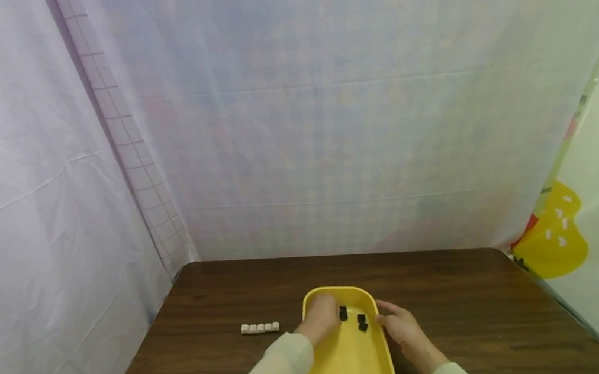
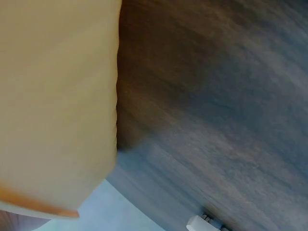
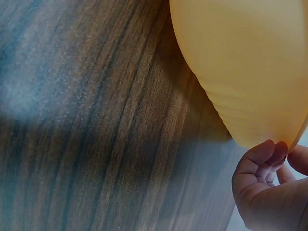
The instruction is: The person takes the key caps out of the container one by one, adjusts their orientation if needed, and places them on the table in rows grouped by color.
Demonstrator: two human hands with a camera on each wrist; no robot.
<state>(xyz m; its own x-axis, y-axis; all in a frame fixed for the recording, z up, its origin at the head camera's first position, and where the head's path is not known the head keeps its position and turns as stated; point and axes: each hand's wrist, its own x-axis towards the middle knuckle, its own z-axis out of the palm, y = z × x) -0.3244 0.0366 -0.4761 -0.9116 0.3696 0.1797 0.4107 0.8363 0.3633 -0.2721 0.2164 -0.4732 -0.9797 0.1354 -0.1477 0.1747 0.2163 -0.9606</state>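
A yellow rectangular tray (image 1: 353, 354) with rounded corners and raised walls is on the dark wooden table. Several small black blocks (image 1: 361, 319) lie inside it toward the far end. My left hand (image 1: 322, 314) reaches over the left wall into the tray, right beside the black blocks; its fingertips are hidden. The right hand (image 1: 401, 328) holds the tray's right rim, with thumb and fingers pinching the wall (image 3: 240, 72) in the right wrist view. From the left wrist, the tray's outer side (image 2: 57, 106) fills the left of the view.
A short row of small white blocks (image 1: 260, 328) stands on the table (image 1: 223, 289), left of the tray. Pale curtains (image 1: 328, 149) hang behind the table and along its sides.
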